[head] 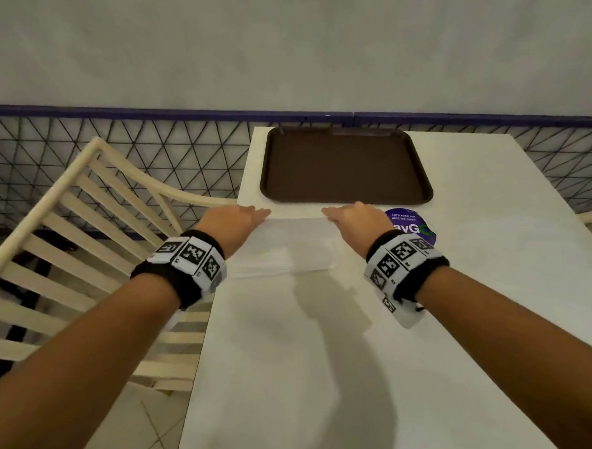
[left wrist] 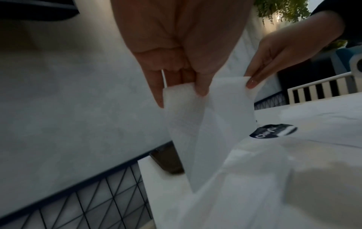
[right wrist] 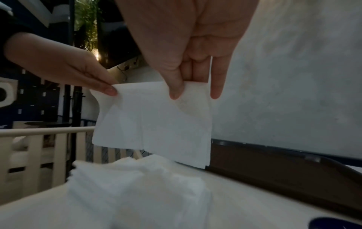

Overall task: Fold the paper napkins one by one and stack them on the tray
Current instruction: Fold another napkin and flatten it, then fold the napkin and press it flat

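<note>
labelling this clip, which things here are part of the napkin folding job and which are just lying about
Part of the job:
- lifted napkin, pinched at its top corners by the left hand and right hand
- napkin stack
- brown tray, nothing on it yet

Just there:
- purple round sticker
- cream slatted chair
- white table

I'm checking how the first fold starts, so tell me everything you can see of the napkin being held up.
The napkin is a thin, white, soft paper sheet with faint crease lines running down it. It hangs upright, its upper edge pinched at one corner by the left hand and at the other by the right hand, thumb in front and fingers behind. It hangs just above the pile of napkins on the white table, in front of the brown tray, which holds nothing.
</note>
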{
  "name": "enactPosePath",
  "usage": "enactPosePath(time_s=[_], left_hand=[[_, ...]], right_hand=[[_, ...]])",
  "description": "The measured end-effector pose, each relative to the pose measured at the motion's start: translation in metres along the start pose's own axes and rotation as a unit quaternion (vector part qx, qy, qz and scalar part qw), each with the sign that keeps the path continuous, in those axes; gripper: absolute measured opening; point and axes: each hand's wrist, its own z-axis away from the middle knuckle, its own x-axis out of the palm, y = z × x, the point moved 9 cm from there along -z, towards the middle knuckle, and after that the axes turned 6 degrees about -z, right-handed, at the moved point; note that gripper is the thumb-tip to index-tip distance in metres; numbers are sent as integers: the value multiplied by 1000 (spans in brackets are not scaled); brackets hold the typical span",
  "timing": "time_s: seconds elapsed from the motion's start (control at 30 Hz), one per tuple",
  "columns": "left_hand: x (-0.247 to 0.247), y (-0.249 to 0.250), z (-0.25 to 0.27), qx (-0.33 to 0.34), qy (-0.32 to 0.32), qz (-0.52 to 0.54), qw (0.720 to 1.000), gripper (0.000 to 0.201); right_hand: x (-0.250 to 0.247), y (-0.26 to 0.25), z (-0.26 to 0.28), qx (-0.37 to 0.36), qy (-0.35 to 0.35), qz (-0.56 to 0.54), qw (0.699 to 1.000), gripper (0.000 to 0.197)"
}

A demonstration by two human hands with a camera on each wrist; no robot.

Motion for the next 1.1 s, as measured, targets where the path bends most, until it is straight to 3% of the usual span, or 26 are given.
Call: enactPosePath(time_s=[0.2, 0.47, 0.63, 0.73, 0.83, 0.9, 0.97, 1.1], left_hand=[[9, -22, -6, -1, -22, 9, 1000, 59], [109, 16, 6, 69, -120, 32, 990, 70], [145, 21, 11, 66, -124, 94, 986, 65], [144, 21, 11, 57, -93, 113, 987, 58], [121, 19, 6, 56, 14, 112, 992, 61], [112, 20, 7, 58, 30, 86, 994, 45], [103, 23, 10, 65, 45, 67, 995, 44], [76, 51, 8, 91, 87, 73, 989, 51]], right_hand=[[6, -2, -34, 56, -21, -74, 995, 61], [104, 0, -14, 59, -108, -100, 987, 68], [136, 1, -2, 71, -147, -132, 978, 71], [132, 0, 2, 71, -134, -128, 980, 70], [124, 2, 7, 70, -113, -109, 985, 66], [121, 5, 13, 65, -109, -96, 987, 62], [116, 12, 24, 69, -102, -94, 988, 55], [99, 56, 66, 165, -82, -154, 971, 45]])
